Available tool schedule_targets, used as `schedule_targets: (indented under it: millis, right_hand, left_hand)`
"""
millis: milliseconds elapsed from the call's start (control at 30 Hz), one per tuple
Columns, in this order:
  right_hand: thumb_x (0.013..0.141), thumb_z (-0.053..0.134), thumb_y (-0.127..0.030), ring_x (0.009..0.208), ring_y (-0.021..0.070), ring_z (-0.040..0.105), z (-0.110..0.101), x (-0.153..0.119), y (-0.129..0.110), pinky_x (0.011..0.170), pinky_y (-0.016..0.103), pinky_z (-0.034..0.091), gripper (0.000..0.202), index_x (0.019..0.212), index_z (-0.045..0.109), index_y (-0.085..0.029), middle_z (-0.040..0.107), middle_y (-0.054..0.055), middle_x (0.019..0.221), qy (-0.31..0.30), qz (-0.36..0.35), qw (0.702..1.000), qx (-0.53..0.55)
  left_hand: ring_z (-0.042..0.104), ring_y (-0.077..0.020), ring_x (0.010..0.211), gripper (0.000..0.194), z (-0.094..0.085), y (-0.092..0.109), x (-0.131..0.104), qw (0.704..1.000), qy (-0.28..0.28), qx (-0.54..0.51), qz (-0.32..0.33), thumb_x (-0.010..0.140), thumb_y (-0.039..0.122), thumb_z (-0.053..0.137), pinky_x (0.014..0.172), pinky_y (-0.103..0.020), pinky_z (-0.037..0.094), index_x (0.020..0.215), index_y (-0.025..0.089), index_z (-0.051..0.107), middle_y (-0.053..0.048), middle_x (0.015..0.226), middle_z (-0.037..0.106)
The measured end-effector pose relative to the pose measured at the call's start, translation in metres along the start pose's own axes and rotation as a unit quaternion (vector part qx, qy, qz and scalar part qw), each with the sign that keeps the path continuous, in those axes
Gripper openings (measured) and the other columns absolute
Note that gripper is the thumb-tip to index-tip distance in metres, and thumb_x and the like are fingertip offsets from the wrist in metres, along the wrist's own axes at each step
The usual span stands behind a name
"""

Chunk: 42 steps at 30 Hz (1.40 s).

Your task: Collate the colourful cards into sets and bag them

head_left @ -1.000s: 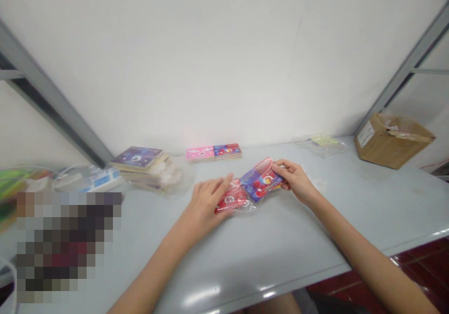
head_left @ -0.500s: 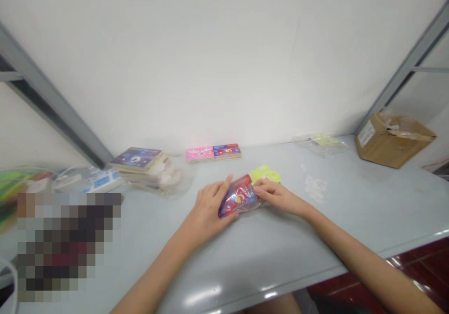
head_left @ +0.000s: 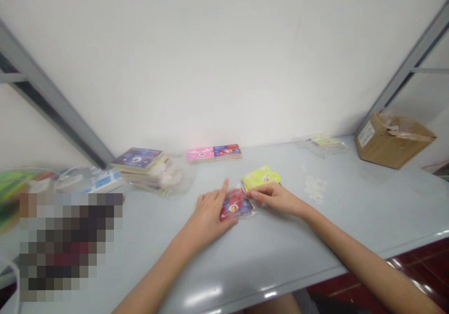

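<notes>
Left hand's (head_left: 214, 208) grip on red-blue packet (head_left: 235, 203), right's (head_left: 271, 198) unclear, yellow-green cards (head_left: 260, 177) just behind.

- card in the clear bag (head_left: 235, 204): red and blue
- stacked cards (head_left: 260, 177): yellow-green, patterned; 
- card rows by the wall (head_left: 213, 152): pink beside blue-and-red; 
- table (head_left: 280, 258): pale grey; 
- box (head_left: 393, 143): brown

The one view looks from the person's head, forward and down over the table (head_left: 291, 248), close above its near edge, facing the wall (head_left: 224, 61) beyond.
</notes>
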State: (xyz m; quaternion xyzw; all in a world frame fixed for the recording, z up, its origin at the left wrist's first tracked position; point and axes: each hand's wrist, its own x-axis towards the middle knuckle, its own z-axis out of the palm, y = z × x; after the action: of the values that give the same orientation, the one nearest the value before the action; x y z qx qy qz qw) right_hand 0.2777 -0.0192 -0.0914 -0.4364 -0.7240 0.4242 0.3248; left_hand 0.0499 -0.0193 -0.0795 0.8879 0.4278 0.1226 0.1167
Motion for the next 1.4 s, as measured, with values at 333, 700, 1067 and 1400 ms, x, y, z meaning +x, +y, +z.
schedule_targets:
  millis: [333, 700, 1067, 1400]
  right_hand:
    - [0.081, 0.048, -0.042, 0.077, 0.0173, 0.058, -0.003, -0.001, -0.004, 0.07, 0.027, 0.042, 0.034, 0.088, 0.068, -0.016, 0.067, 0.006, 0.086, 0.045, 0.011, 0.999, -0.008]
    - [0.079, 0.05, -0.041, 0.064, 0.0103, 0.054, 0.005, -0.009, -0.015, 0.056, 0.021, 0.042, 0.036, 0.108, 0.061, -0.021, 0.065, 0.003, 0.092, -0.08, 0.017, 0.996, 0.025]
    - [0.071, 0.054, -0.048, 0.066, 0.0148, 0.053, -0.03, 0.006, 0.021, 0.06, 0.027, 0.042, 0.039, 0.094, 0.064, -0.017, 0.062, 0.006, 0.083, 0.293, 0.053, 0.952, -0.066]
    - [0.061, 0.064, -0.04, 0.069, 0.0193, 0.058, -0.051, 0.003, 0.042, 0.063, 0.028, 0.041, 0.034, 0.085, 0.068, -0.016, 0.067, 0.005, 0.076, 0.27, 0.154, 0.946, -0.096]
  left_hand:
    - [0.043, -0.0271, 0.108, 0.098, -0.005, 0.004, -0.001, 1.0, -0.015, -0.009, -0.008, 0.068, 0.047, 0.063, 0.091, -0.04, 0.029, 0.139, 0.018, 0.002, -0.012, 0.12, 0.047]
    - [0.044, -0.026, 0.108, 0.085, -0.006, 0.005, -0.002, 1.0, -0.022, -0.009, 0.018, 0.075, 0.044, 0.056, 0.091, -0.04, 0.029, 0.139, 0.021, 0.006, -0.011, 0.119, 0.049]
    - [0.046, -0.0258, 0.104, 0.09, -0.007, 0.002, 0.0, 1.0, -0.006, -0.012, 0.007, 0.069, 0.04, 0.062, 0.09, -0.039, 0.03, 0.139, 0.021, 0.008, -0.01, 0.114, 0.051]
    - [0.046, -0.0255, 0.101, 0.093, -0.006, -0.012, 0.003, 0.999, 0.033, -0.013, 0.009, 0.069, 0.04, 0.064, 0.087, -0.038, 0.031, 0.139, 0.023, 0.004, -0.009, 0.112, 0.05]
